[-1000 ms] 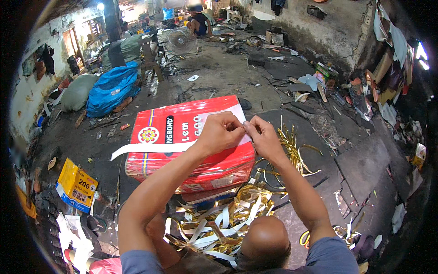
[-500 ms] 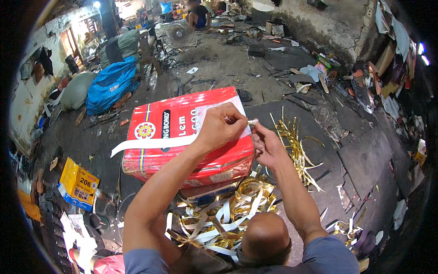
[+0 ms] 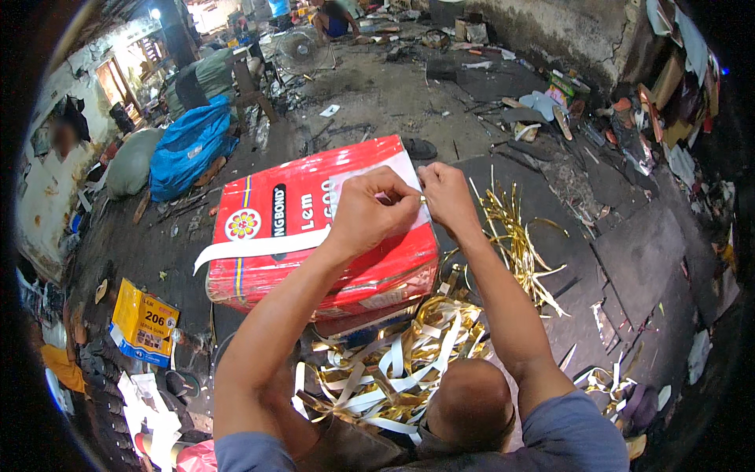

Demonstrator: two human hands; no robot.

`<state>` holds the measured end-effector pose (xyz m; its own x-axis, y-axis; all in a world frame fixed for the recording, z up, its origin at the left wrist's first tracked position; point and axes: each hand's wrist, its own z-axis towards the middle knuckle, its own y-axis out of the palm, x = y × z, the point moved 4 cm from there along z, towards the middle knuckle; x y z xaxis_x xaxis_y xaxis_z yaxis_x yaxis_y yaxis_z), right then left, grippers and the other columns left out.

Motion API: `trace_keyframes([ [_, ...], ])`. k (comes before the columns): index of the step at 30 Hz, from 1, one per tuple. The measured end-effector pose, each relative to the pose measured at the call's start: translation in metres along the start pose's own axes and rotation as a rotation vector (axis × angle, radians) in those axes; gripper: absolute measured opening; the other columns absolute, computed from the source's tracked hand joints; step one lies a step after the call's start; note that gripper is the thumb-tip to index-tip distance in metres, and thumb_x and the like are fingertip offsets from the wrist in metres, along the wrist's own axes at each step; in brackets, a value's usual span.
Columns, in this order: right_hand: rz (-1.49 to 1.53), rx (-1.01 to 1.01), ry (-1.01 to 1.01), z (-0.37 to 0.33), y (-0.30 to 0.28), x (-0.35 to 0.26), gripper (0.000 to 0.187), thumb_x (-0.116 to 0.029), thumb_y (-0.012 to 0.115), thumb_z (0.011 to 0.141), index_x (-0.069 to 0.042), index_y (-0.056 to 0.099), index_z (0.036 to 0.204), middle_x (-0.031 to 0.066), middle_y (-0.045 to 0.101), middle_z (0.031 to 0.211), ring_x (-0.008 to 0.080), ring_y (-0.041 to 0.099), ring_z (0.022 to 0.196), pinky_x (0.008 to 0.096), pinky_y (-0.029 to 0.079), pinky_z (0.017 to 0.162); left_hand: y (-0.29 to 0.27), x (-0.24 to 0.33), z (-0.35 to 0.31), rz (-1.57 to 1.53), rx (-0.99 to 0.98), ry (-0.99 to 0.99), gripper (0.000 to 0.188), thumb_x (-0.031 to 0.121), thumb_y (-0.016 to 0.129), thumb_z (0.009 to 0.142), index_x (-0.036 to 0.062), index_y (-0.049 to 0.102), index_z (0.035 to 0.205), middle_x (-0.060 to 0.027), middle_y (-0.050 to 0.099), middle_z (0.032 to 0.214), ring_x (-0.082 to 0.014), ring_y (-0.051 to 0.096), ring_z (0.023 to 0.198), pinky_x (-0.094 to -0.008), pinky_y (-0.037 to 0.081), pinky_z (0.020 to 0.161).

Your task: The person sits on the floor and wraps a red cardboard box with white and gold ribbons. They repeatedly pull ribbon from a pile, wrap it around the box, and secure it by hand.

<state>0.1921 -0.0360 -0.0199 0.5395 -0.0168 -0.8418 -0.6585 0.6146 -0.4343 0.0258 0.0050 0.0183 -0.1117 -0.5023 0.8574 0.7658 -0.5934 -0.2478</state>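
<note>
A red carton (image 3: pixel 314 275) with a flower emblem and clear tape over it lies in front of me. My left hand (image 3: pixel 376 211) is over its right part, fingers closed in a pinch. From under that hand a white strip (image 3: pixel 259 248) runs left across the carton top, its free end curling past the left edge. My right hand (image 3: pixel 447 198) is closed at the carton's right edge, close to the left fingertips; what its fingers hold is hidden. Below the carton, a heap of white and gold strips (image 3: pixel 401 358) lies around my bare knee (image 3: pixel 472 401).
A bundle of gold strips (image 3: pixel 515 244) lies right of the carton. Left are a yellow printed carton piece (image 3: pixel 144 322), a blue sack (image 3: pixel 191 149) and a pale sack (image 3: pixel 135 163). Scraps litter the dark floor. Far back, a person (image 3: pixel 336 20) sits near a standing fan (image 3: pixel 301 53).
My right hand has moved up and slightly left along the carton's right edge, and its fingers have closed more. My left hand has shifted slightly; the white strip still trails left.
</note>
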Motion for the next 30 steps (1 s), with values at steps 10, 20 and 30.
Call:
trace_keyframes([
  [10,0.240,-0.020,0.160,-0.049,0.057,0.117,0.023,-0.016,0.060,0.098,0.001,0.070,0.087,0.0043,0.067,0.075,0.0099,0.057,0.071,0.0361,0.049,0.064,-0.003,0.003,0.001,0.019,0.018,0.003,0.005,0.005,0.076,0.084,0.0003,0.077,0.084,-0.0034,0.071,0.079,-0.0065,0.063,0.071,-0.0242,0.051,0.063],
  [20,0.046,0.040,0.287,-0.111,0.086,0.285,0.024,-0.019,0.067,0.092,0.000,0.072,0.079,0.0161,0.072,0.077,0.0282,0.072,0.074,0.0453,0.053,0.067,0.001,0.003,0.007,-0.010,0.003,-0.023,0.009,0.007,0.078,0.084,-0.0008,0.076,0.082,-0.0053,0.072,0.080,-0.0089,0.066,0.072,-0.0264,0.054,0.065],
  [30,0.146,0.213,-0.137,0.000,-0.087,0.010,0.023,-0.025,0.059,0.103,-0.004,0.067,0.107,0.0113,0.075,0.097,0.0228,0.074,0.088,0.0381,0.056,0.077,-0.008,-0.001,-0.001,0.054,0.005,0.050,0.006,-0.001,0.072,0.087,-0.0025,0.074,0.082,-0.0050,0.069,0.082,-0.0093,0.065,0.067,-0.0252,0.050,0.057],
])
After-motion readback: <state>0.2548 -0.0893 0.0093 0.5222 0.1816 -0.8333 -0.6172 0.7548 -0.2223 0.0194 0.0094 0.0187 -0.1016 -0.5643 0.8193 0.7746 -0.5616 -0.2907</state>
